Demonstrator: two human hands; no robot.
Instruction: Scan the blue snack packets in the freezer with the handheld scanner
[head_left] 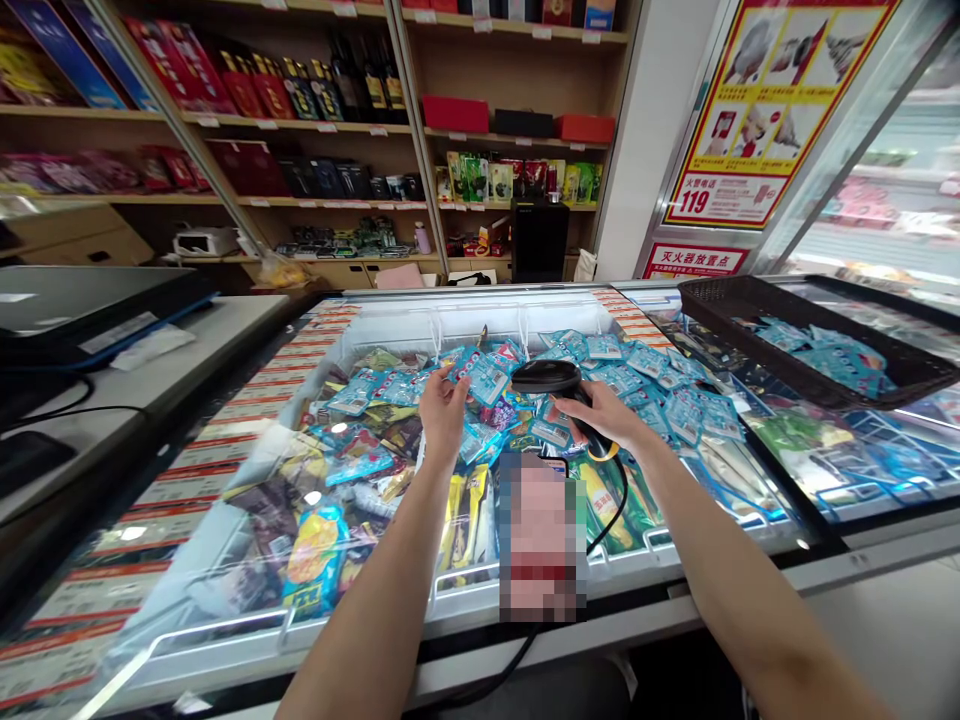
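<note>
Between the thumb and fingers of my left hand (444,408) is a small blue packet (484,377), held up over the glass top of a chest freezer. My right hand (600,415) is wrapped round the handle of a black barcode scanner (546,377), whose head is just right of the packet. From the scanner's grip a black cable (624,500) curves down to the front edge. Many similar blue packets (652,365) lie spread on the glass behind and to the right of my hands. Others (360,392) lie at the left.
A dark basket (795,290) holding more blue packets stands at the right. In front of me a phone (555,465), mostly blurred out, lies on the glass. At left is a counter (172,350) with a flat dark device (90,305). Stocked shelves (315,125) line the back.
</note>
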